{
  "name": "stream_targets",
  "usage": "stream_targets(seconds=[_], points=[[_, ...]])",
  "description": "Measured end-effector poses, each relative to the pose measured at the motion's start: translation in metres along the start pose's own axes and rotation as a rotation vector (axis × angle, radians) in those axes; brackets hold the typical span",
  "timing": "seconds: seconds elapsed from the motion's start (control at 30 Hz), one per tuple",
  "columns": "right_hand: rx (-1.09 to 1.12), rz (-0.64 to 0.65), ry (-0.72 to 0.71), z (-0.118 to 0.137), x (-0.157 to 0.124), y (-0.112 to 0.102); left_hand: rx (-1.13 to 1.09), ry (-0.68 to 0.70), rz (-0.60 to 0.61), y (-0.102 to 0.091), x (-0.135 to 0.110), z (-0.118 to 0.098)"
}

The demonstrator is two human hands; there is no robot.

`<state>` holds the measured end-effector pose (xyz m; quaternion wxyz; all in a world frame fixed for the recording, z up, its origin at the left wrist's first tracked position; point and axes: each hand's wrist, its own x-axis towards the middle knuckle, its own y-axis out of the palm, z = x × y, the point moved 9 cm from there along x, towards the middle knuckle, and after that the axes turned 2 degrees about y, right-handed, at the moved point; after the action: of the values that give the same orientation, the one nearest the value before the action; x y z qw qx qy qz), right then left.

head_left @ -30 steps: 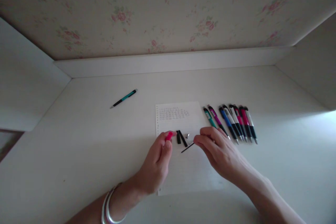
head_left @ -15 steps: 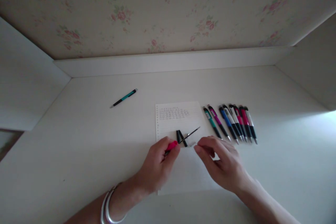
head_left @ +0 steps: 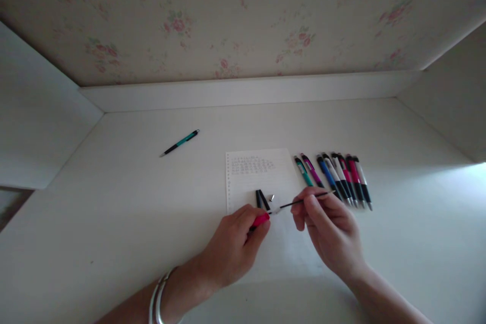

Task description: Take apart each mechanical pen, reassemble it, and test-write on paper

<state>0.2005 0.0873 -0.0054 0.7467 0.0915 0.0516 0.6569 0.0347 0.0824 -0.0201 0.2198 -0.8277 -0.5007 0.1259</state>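
In my left hand (head_left: 239, 243) is the red pen barrel (head_left: 260, 220), gripped between thumb and fingers over the paper. My right hand (head_left: 330, 223) pinches a thin dark ink refill (head_left: 294, 203), its pale tip pointing right and its other end towards the red barrel. A small whitish piece (head_left: 276, 210) shows between the two hands; what it is, I cannot make out. Just beyond my left fingers, black pen parts (head_left: 262, 199) and a small silver pen tip (head_left: 271, 197) lie on the lined sheet of paper (head_left: 261, 179).
To the right of the paper, several pens (head_left: 343, 179) in green, purple, blue, white and red lie side by side. A teal pen (head_left: 180, 143) rests alone at the back left of the white desk (head_left: 132, 202). A floral wall stands behind.
The refill, which stuck out by my left hand at the red barrel, is now in my right hand's pinch. My left hand has shifted slightly right.
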Motion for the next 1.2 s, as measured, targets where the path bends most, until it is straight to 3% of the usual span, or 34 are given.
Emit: stream_targets(seconds=[0.23,0.47,0.6,0.83,1.1,1.2], points=[[-0.171,0.087,-0.012,0.003,-0.003,0.012,0.032,0.045,-0.006,0.001,-0.001,-0.003],[-0.382,0.314,-0.002,-0.002,-0.010,0.032,0.005,0.080,0.034,0.004,-0.002,-0.009],[-0.394,0.329,0.013,0.000,-0.009,0.034,0.006,0.087,0.048,0.006,-0.003,-0.008],[-0.443,0.359,-0.108,0.012,-0.008,0.042,-0.002,0.089,0.043,0.006,-0.004,-0.007],[-0.498,0.492,-0.001,-0.006,-0.015,0.047,-0.089,0.079,0.063,0.006,-0.005,-0.007],[-0.495,0.439,0.036,-0.006,-0.012,0.035,-0.118,0.005,0.032,0.003,-0.008,0.000]])
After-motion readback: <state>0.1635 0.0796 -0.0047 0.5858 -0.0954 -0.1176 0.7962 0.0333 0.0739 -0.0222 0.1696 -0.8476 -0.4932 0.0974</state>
